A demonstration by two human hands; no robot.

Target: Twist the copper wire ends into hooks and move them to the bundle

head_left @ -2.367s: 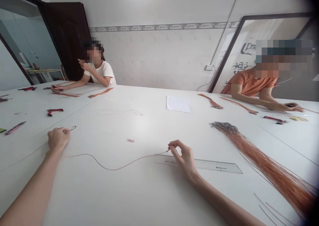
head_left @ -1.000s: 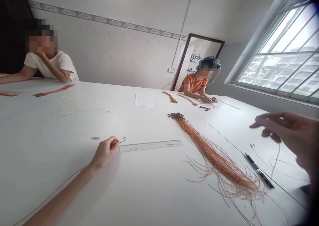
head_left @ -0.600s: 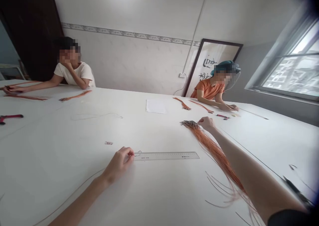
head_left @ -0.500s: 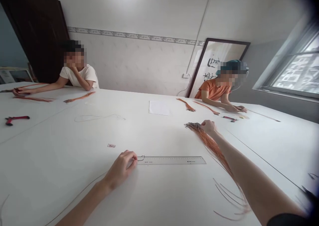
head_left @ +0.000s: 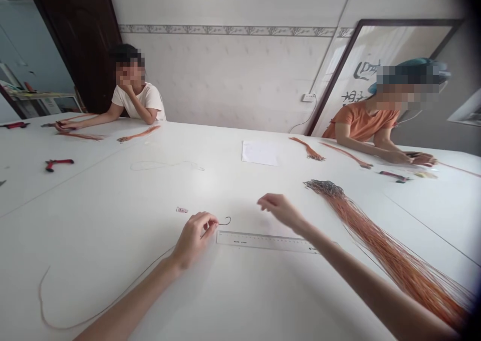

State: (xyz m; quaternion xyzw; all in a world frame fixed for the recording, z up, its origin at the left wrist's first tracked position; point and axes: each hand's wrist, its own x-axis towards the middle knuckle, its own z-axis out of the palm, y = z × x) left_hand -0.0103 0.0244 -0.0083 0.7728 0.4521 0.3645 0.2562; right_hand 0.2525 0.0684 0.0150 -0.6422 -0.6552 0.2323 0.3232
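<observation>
Left hand [head_left: 193, 239] pinches a thin copper-coloured wire [head_left: 132, 282] just behind its hooked tip, beside the ruler [head_left: 263, 241]. Wire looks light, springy; best held there. Right hand [head_left: 280, 211] half-open, empty, near the wire bundle [head_left: 387, 250].

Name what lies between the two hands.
In the head view, a wire hook at the left hand, a ruler just below it, then bare table before the right hand.
</observation>
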